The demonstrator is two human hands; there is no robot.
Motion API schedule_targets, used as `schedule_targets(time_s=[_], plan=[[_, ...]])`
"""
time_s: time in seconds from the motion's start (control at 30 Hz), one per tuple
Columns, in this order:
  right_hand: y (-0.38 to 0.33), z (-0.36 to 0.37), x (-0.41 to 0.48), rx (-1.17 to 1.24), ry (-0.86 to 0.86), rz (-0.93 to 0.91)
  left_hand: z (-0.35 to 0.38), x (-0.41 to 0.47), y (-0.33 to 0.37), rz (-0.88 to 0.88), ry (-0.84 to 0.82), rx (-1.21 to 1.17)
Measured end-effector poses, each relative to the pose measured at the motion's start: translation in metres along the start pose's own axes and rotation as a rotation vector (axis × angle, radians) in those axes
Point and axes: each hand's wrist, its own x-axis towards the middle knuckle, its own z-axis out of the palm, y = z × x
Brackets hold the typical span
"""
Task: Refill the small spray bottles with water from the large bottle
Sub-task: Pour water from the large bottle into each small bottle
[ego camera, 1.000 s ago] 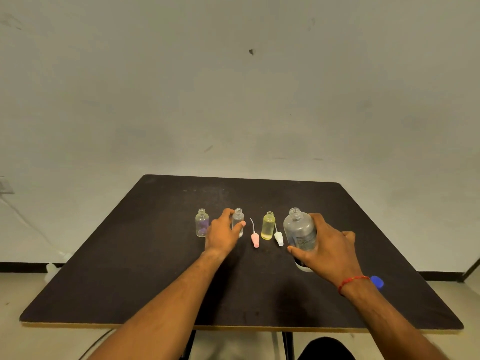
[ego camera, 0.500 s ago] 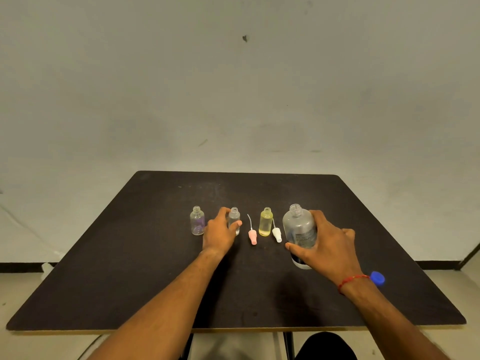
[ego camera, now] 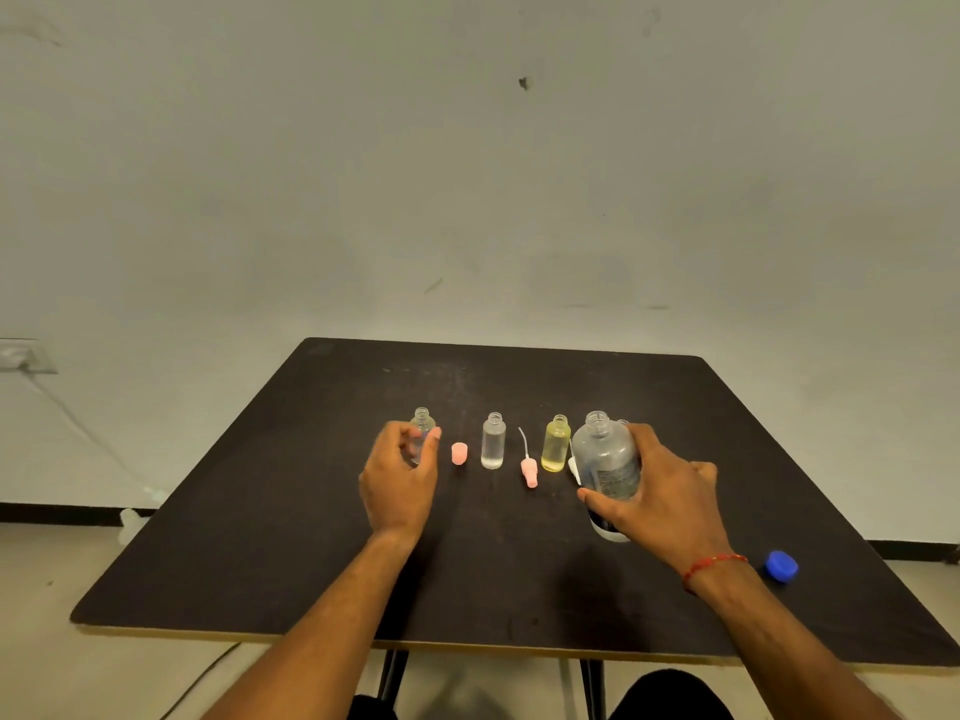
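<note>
The left hand (ego camera: 400, 475) curls its fingers and thumb round the small bottle on the left (ego camera: 422, 427), which stands upright on the dark table (ego camera: 311, 511). It looks like the hand holds it so it will not tip when water goes in. The right hand (ego camera: 660, 491) wraps round the large bottle (ego camera: 605, 459) from the side, thumb in front and fingers behind. That is a good way to hold it for tipping and pouring. I cannot tell if the large bottle rests on the table or is just off it. Its top is open, and the blue cap (ego camera: 781, 566) lies well apart by the right wrist, out of the way. The three small bottles stand in a row with open necks, so they are ready to fill. The middle small bottle (ego camera: 493, 441) looks clear, and the yellow small bottle (ego camera: 556, 444) stands just beside the large one. A pink cap (ego camera: 459, 453) and a pink spray top (ego camera: 529, 470) wait between the bottles, each near a bottle, so it is easy to put them back on. No water is pouring yet.
</note>
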Motion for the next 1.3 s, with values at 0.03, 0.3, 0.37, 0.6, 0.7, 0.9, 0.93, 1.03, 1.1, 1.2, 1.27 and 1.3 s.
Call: schedule_targets(time_s=[0.03,0.3,0.37,0.6,0.7,0.9,0.93,1.03,1.1,1.2,1.27,1.3], plan=[[-0.003,0.001,0.000,0.002,-0.002,-0.003,-0.003,0.004,-0.006,-0.021,0.007,-0.001],[-0.016,0.003,0.000,0.013,-0.011,-0.041,0.005,0.038,-0.028,-0.284,-0.358,0.136],[-0.017,0.002,0.001,0.008,-0.006,-0.048,0.010,0.041,-0.030,-0.286,-0.390,0.140],[-0.018,0.001,0.006,0.010,0.026,-0.076,0.012,0.042,-0.032,-0.283,-0.401,0.143],[-0.019,0.000,0.007,0.010,0.025,-0.077,0.008,0.043,-0.031,-0.268,-0.368,0.122],[-0.027,-0.001,0.011,-0.002,0.013,-0.095,-0.009,0.042,-0.017,-0.131,-0.326,0.068],[-0.029,-0.002,0.011,-0.009,0.009,-0.099,-0.012,0.040,-0.013,-0.104,-0.326,0.049],[-0.036,-0.003,0.015,-0.025,0.008,-0.127,-0.023,0.033,-0.001,-0.031,-0.333,-0.004],[-0.041,-0.003,0.018,-0.044,0.004,-0.151,-0.030,0.028,0.006,0.013,-0.336,-0.037],[-0.049,-0.002,0.024,-0.090,0.001,-0.181,-0.038,0.020,0.014,0.064,-0.343,-0.064],[-0.055,-0.002,0.029,-0.142,0.001,-0.205,-0.043,0.015,0.020,0.088,-0.355,-0.072],[-0.058,-0.001,0.031,-0.163,-0.002,-0.218,-0.045,0.013,0.022,0.096,-0.363,-0.079]])
